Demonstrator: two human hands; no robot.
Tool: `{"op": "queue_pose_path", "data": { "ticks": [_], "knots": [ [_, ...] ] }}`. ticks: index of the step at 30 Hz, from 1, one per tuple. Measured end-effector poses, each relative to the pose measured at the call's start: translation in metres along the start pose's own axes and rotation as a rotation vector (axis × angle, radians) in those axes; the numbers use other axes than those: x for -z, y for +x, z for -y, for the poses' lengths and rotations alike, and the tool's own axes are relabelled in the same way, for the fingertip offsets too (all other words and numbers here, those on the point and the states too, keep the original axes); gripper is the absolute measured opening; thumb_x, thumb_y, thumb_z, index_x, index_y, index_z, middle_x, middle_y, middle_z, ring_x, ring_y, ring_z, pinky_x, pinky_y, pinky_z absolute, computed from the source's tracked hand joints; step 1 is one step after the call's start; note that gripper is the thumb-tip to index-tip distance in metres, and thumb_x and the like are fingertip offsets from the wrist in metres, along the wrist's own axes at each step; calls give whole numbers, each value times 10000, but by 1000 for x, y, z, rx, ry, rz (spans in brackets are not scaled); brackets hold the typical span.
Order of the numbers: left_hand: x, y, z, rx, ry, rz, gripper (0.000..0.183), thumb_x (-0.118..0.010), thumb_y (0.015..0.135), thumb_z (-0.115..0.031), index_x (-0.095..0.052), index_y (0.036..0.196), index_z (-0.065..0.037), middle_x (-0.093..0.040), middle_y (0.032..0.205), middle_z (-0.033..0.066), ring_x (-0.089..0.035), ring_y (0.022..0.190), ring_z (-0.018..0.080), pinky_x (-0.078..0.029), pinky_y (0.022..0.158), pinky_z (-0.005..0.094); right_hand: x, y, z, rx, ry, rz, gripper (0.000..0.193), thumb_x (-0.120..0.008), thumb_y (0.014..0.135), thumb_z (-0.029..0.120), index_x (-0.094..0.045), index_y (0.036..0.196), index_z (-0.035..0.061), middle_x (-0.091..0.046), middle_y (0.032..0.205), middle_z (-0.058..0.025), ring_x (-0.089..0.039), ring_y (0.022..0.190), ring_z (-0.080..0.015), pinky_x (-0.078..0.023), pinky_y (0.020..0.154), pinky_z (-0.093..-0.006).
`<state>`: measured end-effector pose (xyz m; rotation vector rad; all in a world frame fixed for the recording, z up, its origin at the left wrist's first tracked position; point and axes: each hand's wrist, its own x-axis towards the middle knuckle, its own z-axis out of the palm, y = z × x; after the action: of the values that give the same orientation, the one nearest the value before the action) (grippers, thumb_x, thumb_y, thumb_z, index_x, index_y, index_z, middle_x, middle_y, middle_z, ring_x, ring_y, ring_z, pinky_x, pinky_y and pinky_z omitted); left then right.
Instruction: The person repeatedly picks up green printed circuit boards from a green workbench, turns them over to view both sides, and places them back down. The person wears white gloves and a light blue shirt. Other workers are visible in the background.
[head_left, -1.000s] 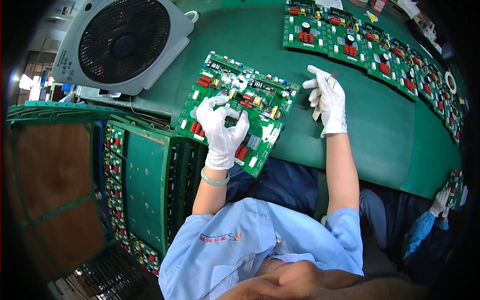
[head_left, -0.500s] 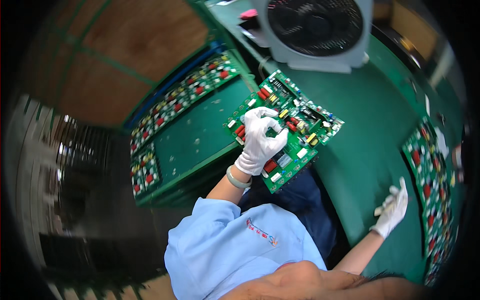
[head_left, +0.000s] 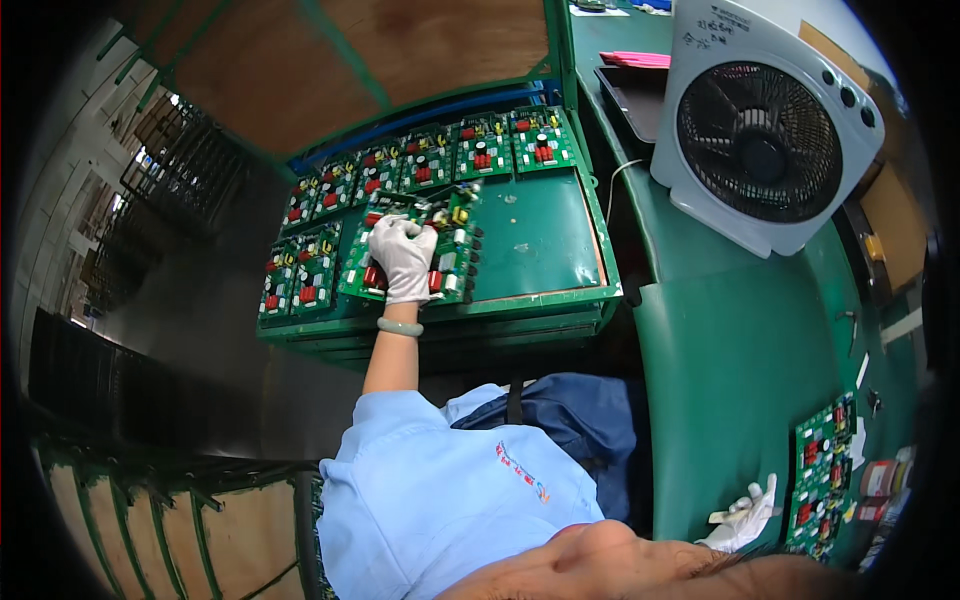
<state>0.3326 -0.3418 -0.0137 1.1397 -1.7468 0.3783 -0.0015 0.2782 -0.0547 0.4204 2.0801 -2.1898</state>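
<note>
My left hand (head_left: 403, 255), in a white glove, is closed on a green circuit board (head_left: 455, 262) carrying red, yellow and black parts. The board is over the left part of a green tray (head_left: 545, 230), next to two boards (head_left: 316, 268) lying at its near left corner. Whether it touches the tray I cannot tell. My right hand (head_left: 742, 520), also gloved, hovers or rests low over the green bench at the right with its fingers apart. Pale yellowish coverings show on some of its fingers. Close beside it lie more circuit boards (head_left: 822, 470).
Several finished-looking boards (head_left: 482, 150) line the tray's back edge. A grey box fan (head_left: 765, 150) stands on the green bench mat (head_left: 740, 340). Behind it sits a black bin (head_left: 635, 100) with pink items. A brown panel (head_left: 400, 50) rises behind the tray.
The view has turned left. My left hand has carried the board from beside the bench to over the tray. My right hand stays near the boards on the bench.
</note>
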Motion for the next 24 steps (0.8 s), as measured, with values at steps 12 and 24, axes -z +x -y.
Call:
{"op": "queue_pose_path", "data": {
  "ticks": [12,24],
  "knots": [
    [12,-7,62,253,184,379,429,-840,719,-464,-728,828,-64,-646,1239,262,-579,1197,399,-453,1023,459,15,16,-14,-28,26,58,513,-586,996,315,-470,1487,223,-606,962,-9,-468,478,-73,-421,360,-211],
    [53,-50,103,259,180,446,657,-754,801,-337,-542,1387,-128,-632,1231,198,-589,1153,396,-421,1021,542,-16,-16,8,43,-79,-57,437,-574,998,355,-562,1411,211,-595,994,-22,-435,517,-56,-368,418,-199]
  ]
}}
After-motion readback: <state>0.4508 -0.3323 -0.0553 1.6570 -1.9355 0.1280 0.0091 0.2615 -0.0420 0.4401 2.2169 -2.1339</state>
